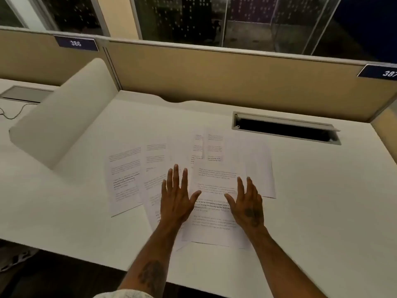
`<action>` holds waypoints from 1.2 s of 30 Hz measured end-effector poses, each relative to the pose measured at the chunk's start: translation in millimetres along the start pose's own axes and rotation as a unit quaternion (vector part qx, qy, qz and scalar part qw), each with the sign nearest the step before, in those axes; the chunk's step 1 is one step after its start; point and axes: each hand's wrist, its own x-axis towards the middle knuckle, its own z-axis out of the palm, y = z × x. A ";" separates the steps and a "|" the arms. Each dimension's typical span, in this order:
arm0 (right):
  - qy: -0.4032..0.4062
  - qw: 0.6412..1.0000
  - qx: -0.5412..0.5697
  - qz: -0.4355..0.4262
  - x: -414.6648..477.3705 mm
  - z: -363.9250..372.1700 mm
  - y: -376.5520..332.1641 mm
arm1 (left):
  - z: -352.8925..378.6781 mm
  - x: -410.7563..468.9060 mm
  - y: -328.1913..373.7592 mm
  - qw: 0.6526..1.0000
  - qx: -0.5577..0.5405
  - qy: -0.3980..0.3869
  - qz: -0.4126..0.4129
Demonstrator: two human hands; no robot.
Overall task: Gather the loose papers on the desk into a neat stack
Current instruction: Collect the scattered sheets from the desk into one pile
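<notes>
Printed sheets point(189, 181) lie fanned and overlapping mid-bench point(311, 201), left hand point(176, 200) and right hand point(249, 204) flat on them, fingers spread, gripping nothing; risk: inward sweep buckles the top sheet or leaves the far-left page point(123, 179) behind.

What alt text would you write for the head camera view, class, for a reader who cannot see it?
A person's left hand and right hand lie flat, fingers spread, on printed papers fanned loosely and overlapping across a white desk. Behind are a cable slot and a tan partition.
</notes>
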 end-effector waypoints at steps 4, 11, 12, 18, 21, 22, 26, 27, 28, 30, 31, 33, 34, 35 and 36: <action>-0.022 0.987 0.074 0.138 -6.4 7.4 3.7 | 9.6 -5.3 7.7 0.994 -0.021 -0.061 -0.083; -0.030 0.967 0.138 0.210 -5.9 8.9 -3.3 | 16.2 -4.0 23.2 0.967 -0.132 -0.089 -0.201; -0.031 0.963 0.152 0.221 -4.3 9.4 -4.3 | 16.3 -2.8 24.3 0.960 -0.154 -0.091 -0.214; -0.049 0.932 0.224 0.280 6.1 7.7 -3.0 | 12.5 8.2 23.8 0.921 -0.278 -0.109 -0.251; -0.056 0.915 0.290 0.274 10.1 6.2 -1.9 | 12.0 5.9 21.0 0.893 -0.361 -0.105 -0.249; -0.053 0.906 0.326 0.264 11.8 4.3 -2.9 | 10.9 4.4 19.1 0.883 -0.385 -0.102 -0.248; -0.058 0.873 0.439 0.207 23.4 -11.2 -14.4 | -3.4 -2.2 2.3 0.824 -0.501 -0.067 -0.257; -0.068 0.870 0.453 0.185 25.8 -16.4 -19.5 | -10.7 -4.5 -4.5 0.801 -0.537 -0.059 -0.258; -0.079 0.865 0.467 0.164 27.6 -21.1 -25.4 | -18.5 -7.5 -12.6 0.777 -0.573 -0.054 -0.255; -0.107 0.854 0.492 0.130 29.1 -27.8 -38.6 | -34.1 -15.6 -28.9 0.738 -0.628 -0.057 -0.242; -0.121 0.853 0.495 0.112 29.4 -30.6 -45.9 | -41.2 -20.5 -36.3 0.725 -0.644 -0.060 -0.236; -0.154 0.852 0.495 0.070 30.0 -34.5 -61.6 | -52.0 -30.5 -50.4 0.714 -0.659 -0.053 -0.231; -0.170 0.846 0.503 0.052 30.3 -35.7 -69.3 | -56.1 -35.5 -57.9 0.711 -0.662 -0.043 -0.232; -0.181 0.840 0.510 0.040 30.2 -36.2 -76.7 | -59.7 -41.1 -66.2 0.711 -0.662 -0.030 -0.236; -0.183 0.835 0.517 0.037 29.9 -35.5 -83.8 | -63.8 -47.4 -75.7 0.712 -0.659 -0.019 -0.241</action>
